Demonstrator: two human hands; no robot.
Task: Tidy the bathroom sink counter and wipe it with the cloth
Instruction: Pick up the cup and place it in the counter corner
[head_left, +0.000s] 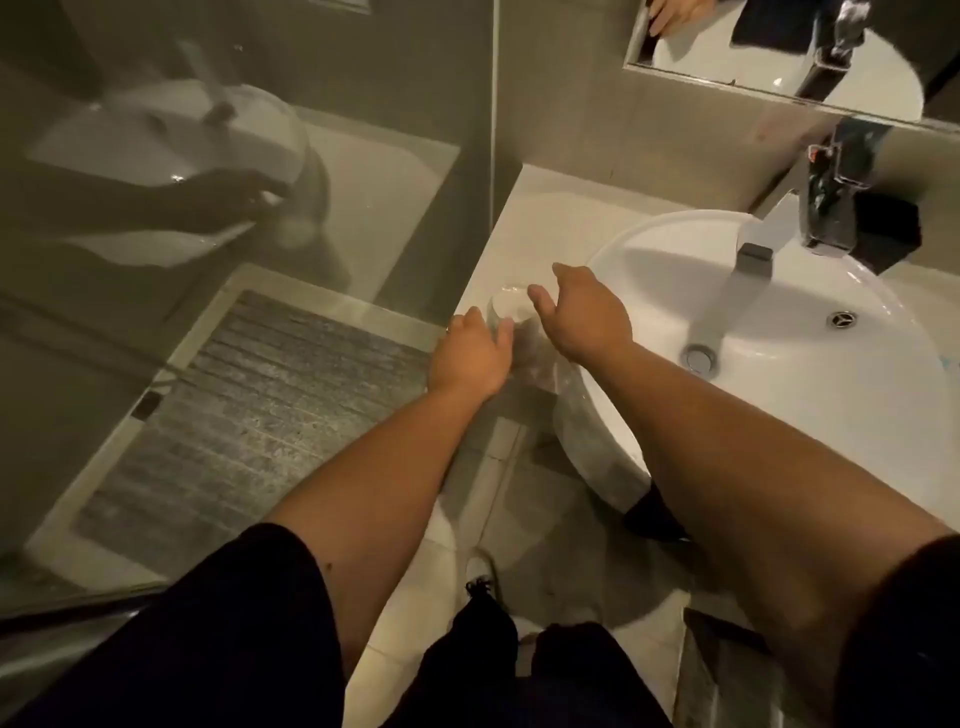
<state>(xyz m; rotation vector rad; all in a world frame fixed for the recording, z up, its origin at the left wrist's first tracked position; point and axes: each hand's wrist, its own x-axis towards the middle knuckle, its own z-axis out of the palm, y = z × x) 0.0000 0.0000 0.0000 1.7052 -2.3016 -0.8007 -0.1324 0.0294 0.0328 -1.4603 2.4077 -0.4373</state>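
1. Head view, middle of the frame: the left hand (470, 358) is curling its fingers around the near side of a clear drinking glass (506, 309), which is standing at the front edge of the pale stone counter (524, 218), just left of the round white ceramic basin (779, 312). The grip looks closed on the glass, probably to steady or lift it so the counter can be cleared.
2. The right hand (582, 312) is hovering over the glass with fingers spread and relaxed, grasping nothing; whether its fingertips are touching the rim, I cannot tell.
3. Right of the frame: a chrome tap (753, 260) is reaching over the basin, beside a dark square object (883, 228) that may be a folded cloth; I cannot confirm it.
4. Upper right: a mirror (779, 52) is reflecting the basin.
5. Left: a glass shower screen (234, 182) is showing faint reflections of the hands.
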